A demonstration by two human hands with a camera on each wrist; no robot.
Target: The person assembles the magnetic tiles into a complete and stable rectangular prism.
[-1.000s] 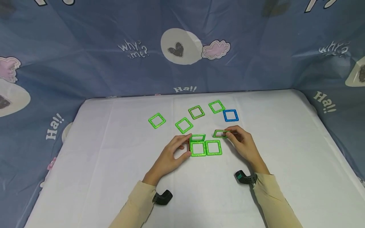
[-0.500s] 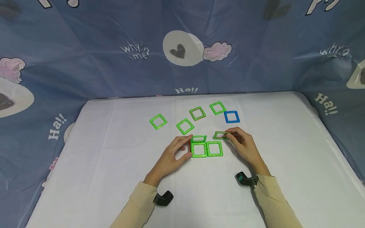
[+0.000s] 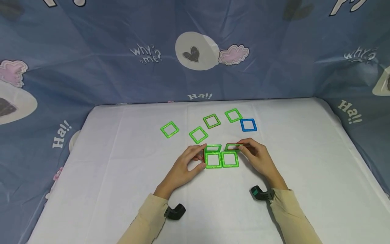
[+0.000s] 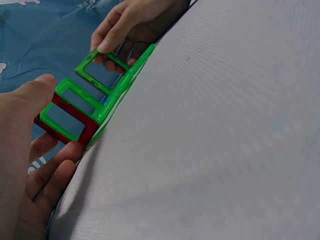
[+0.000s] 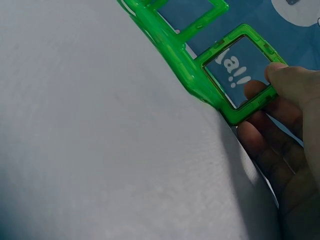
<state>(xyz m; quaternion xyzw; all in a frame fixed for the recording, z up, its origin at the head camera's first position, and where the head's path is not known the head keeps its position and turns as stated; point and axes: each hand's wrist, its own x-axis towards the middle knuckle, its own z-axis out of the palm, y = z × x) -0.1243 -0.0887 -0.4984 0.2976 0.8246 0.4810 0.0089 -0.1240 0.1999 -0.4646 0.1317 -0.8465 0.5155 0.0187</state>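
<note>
Two green magnetic tiles, a left one [image 3: 213,166] and a right one [image 3: 230,165], lie flat side by side on the white table. Behind the left one stands an upright green tile [image 3: 213,146]. My left hand [image 3: 182,166] holds a red magnetic tile [image 4: 89,134] upright along the left flat tile's outer edge, thumb on one side and fingers on the other. With my right hand [image 3: 259,157] I pinch another green magnetic tile [image 5: 220,46] by its right edge. It stands upright at the back edge of the right flat tile, apart from the other standing green tile.
Beyond the hands lie several loose square tiles: a green one at far left [image 3: 165,133], another green one [image 3: 193,137], a darker green one [image 3: 208,125], a green one at the back [image 3: 230,120] and a blue one [image 3: 249,130]. A printed blue cloth [image 3: 146,81] borders the table.
My right hand has moved left with its green tile, bringing it to the back edge of the right flat tile. My left hand keeps its hold on the red tile.
</note>
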